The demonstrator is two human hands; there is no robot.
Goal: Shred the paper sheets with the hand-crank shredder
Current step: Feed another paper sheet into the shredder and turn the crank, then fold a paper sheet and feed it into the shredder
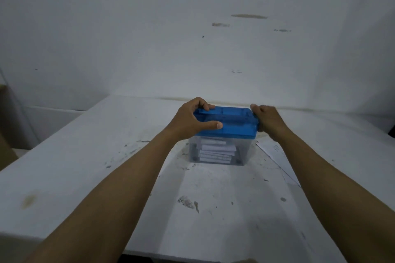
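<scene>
1. Hand-crank shredder point(224, 134): stands upright at the middle of the counter point(96, 156), towards its far edge and near the wall point(171, 28).
2. Blue top point(233, 121): seated on the clear bin point(245, 151), covering its whole opening.
3. Clear bin: rests flat on the counter. White paper pieces point(215, 151) lie stacked inside, visible through the near wall.
4. Left hand point(188, 119): grips the left end of the blue top. Fingers point(205, 105) are hooked over the far edge, and the thumb point(213, 125) lies along the near edge.
5. Right hand point(269, 121): at the right end of the blue top, fingers point(254, 108) curled tightly against that end. The crank itself is hidden under the hand, so it cannot be told whether they enclose it.
6. Paper sheet point(277, 156): lies flat on the counter just right of the bin, partly covered by the right forearm.
7. Counter: white, marked with dark smudges and stains.
</scene>
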